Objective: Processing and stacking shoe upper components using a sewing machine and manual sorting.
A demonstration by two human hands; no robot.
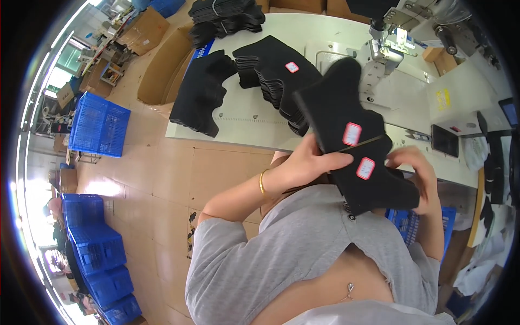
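A bundle of black cut fabric pieces is held up in front of me, bound by a thin band and bearing two red-edged white labels. My left hand grips its left edge, thumb lying on top and fingers underneath. At the right side my right hand has its fingers curled against the bundle's edge. On the table beyond lies a fanned stack of similar black pieces with one label on top. Left of it sits another black stack.
The white table carries a sewing machine at the far right and tied black bundles at the far left. A phone-like dark device lies on the right. Blue crates and a cardboard box stand on the left.
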